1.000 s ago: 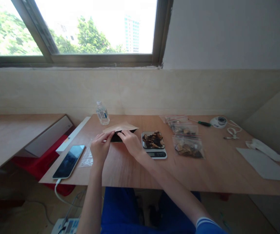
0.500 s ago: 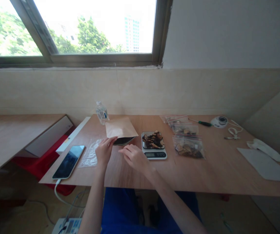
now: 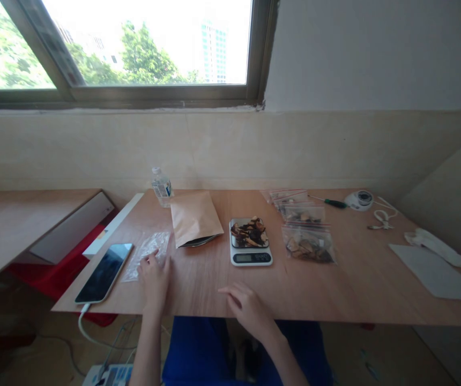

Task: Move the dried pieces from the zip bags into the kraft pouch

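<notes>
My left hand reaches over the clear plastic bags, with its fingers apart and resting on or just above them. My right hand hovers by the table's front edge, fingers loosely stretched out, holding nothing. Between and beyond both hands lies a brown kraft paper bag, its dark mouth slightly parted toward me. To its right a white kitchen scale carries a heap of dark, dried slices; the display cannot be read.
A phone with a white cable lies at the left edge. Behind stands a water bottle. Rightward are filled zip bags, a green-handled screwdriver, a white dome camera and a white sheet.
My left hand has let go of the kraft bag and moved left and nearer to the plastic bags. The kraft bag now lies on the table. My right hand has drawn back toward me.
</notes>
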Available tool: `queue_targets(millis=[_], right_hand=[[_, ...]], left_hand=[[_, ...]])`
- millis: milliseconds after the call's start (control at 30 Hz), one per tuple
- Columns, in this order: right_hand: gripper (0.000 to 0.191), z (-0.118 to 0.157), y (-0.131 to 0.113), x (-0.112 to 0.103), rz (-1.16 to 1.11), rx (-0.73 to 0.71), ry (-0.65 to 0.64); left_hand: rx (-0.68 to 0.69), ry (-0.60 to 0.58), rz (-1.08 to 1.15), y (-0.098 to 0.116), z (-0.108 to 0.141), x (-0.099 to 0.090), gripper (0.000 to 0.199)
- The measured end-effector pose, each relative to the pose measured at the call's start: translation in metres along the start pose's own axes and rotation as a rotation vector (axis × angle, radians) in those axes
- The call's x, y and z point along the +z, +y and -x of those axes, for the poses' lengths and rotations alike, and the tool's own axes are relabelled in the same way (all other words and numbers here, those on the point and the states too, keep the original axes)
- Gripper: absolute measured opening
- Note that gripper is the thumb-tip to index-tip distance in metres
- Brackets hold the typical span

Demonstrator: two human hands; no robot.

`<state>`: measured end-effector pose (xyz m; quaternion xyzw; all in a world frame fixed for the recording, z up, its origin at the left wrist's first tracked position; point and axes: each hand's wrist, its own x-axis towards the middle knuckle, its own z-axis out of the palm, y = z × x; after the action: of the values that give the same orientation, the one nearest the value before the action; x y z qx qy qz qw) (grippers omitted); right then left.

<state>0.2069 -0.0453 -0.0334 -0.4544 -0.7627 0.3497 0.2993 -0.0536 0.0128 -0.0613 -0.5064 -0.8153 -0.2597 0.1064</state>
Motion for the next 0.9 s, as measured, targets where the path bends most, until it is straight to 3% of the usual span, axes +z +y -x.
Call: queue_targets(millis=[167,233,300,367,433,500,567,667,767,900], right_hand=[[0.032,0.013,0.006,-0.002,-0.064,0.02,0.058],[0.031,0.014,0.005,-0.002,-0.083,0.018,0.081],[0.029,0.015,0.002,-0.002,-0.119,0.005,0.101],[0.028,0.014,-0.004,-0.001,-0.18,-0.014,0.124],[0.029,0.009,-0.012,0.001,-0.246,-0.024,0.181],[0.039,0.002,-0.018,0.005,-0.297,-0.009,0.273],[0.046,-0.009,-0.022,0.009,-0.346,0.013,0.364],[0.04,-0.024,-0.024,0.008,-0.4,0.043,0.468],[0.034,-0.031,-0.019,0.001,-0.425,0.099,0.539],[0.035,-0.029,-0.013,-0.009,-0.431,0.133,0.529]], left_hand=[[-0.002,-0.087,0.217,-0.015,-0.009,0.003,0.03],[-0.07,-0.072,0.338,-0.014,-0.013,-0.003,0.027],[-0.196,0.048,0.426,-0.005,-0.014,-0.013,0.026],[-0.29,0.25,0.47,0.013,-0.009,-0.027,0.026],[-0.266,0.349,0.535,0.039,0.003,-0.04,0.026],[-0.139,0.249,0.677,0.069,0.02,-0.05,0.022],[0.051,0.041,0.815,0.096,0.039,-0.055,0.018],[0.299,-0.229,0.94,0.122,0.062,-0.053,0.016],[0.346,-0.393,1.017,0.128,0.069,-0.05,0.019],[0.315,-0.484,1.075,0.125,0.066,-0.046,0.019]])
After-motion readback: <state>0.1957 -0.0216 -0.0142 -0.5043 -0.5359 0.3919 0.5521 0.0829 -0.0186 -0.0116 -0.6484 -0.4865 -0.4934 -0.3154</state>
